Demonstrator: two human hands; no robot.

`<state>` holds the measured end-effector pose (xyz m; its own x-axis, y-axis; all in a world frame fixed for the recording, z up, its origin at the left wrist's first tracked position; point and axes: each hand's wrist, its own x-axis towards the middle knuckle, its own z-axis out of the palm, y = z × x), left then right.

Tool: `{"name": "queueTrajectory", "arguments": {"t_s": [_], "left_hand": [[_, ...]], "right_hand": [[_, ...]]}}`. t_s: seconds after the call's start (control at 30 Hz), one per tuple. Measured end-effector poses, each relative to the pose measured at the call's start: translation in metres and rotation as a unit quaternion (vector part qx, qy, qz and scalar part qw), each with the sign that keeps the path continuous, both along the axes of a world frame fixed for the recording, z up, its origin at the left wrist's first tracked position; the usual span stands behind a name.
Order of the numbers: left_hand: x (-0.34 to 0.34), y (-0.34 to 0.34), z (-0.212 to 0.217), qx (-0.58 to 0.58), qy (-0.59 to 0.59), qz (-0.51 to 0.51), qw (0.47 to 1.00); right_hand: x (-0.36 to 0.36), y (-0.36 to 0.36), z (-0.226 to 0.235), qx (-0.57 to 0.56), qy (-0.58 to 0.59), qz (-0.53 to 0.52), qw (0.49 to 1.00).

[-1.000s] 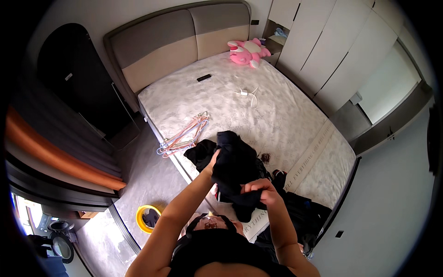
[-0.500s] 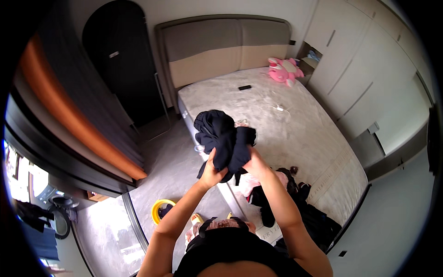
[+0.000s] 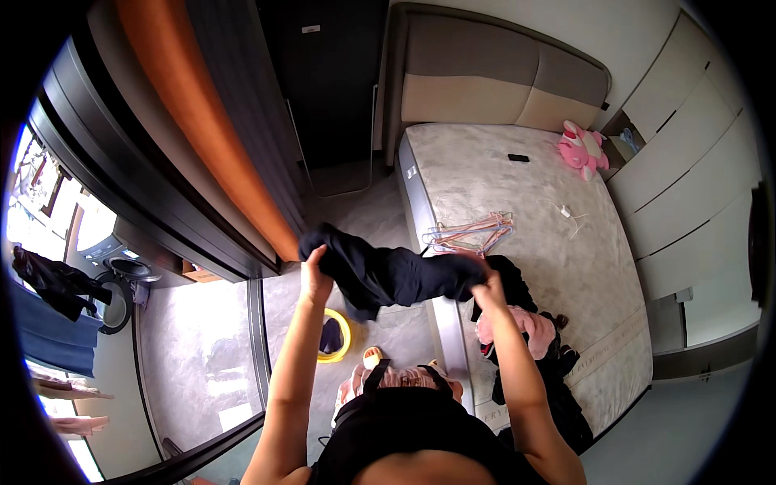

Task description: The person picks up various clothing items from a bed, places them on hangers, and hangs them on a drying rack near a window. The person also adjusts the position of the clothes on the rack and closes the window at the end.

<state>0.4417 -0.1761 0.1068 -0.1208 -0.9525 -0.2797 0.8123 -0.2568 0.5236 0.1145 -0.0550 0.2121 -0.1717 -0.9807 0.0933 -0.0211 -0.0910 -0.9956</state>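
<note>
A dark navy garment (image 3: 396, 277) is stretched sideways in the air between my two hands; its exact kind cannot be made out. My left hand (image 3: 316, 276) grips its left end, above the floor beside the bed. My right hand (image 3: 490, 295) holds the other end near the bed's edge, fingers closed on the cloth. Just beyond the garment, a bunch of pink and pale clothes hangers (image 3: 477, 232) lies on the mattress. A pink piece of clothing (image 3: 527, 330) and black clothes (image 3: 558, 396) are heaped beside my right forearm.
On the floor stands a yellow basin (image 3: 346, 339) with dark cloth inside. The bare mattress (image 3: 598, 267) carries a black remote-like object (image 3: 518, 158), a white cable (image 3: 567, 212) and a pink plush toy (image 3: 582, 151). An orange curtain (image 3: 186, 97) hangs at left, near a washing machine (image 3: 121, 263).
The bundled garment has been spread out as my hands moved apart, left hand leftward, right hand rightward. The view has shifted left, and the hangers now show on the bed.
</note>
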Motion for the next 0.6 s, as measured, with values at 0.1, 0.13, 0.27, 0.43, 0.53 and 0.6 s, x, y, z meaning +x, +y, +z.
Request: {"name": "queueTrajectory", "arguments": {"t_s": [0.1,0.13,0.27,0.43,0.53,0.6], "left_hand": [[0.034,0.006,0.018,-0.09,-0.087,0.01,0.992],[0.046,0.012,0.018,-0.125,-0.122,-0.015,0.985],[0.079,0.015,0.026,-0.17,-0.671,-0.391,0.607],[0.041,0.009,-0.013,-0.208,-0.648,-0.228,0.696],[-0.023,0.017,0.043,-0.289,-0.554,-0.229,0.747],[-0.056,0.016,0.048,-0.481,-0.48,-0.226,0.698]], "right_hand": [[-0.038,-0.002,-0.041,0.101,-0.042,-0.134,0.985],[-0.034,-0.006,-0.036,0.094,-0.122,-0.17,0.973],[-0.024,-0.018,-0.022,0.087,-0.306,-0.167,0.933],[-0.016,-0.042,-0.045,0.024,-0.018,0.023,0.999],[0.022,-0.044,-0.008,0.116,-0.065,0.163,0.978],[0.031,-0.036,-0.001,0.116,-0.033,0.211,0.97]]}}
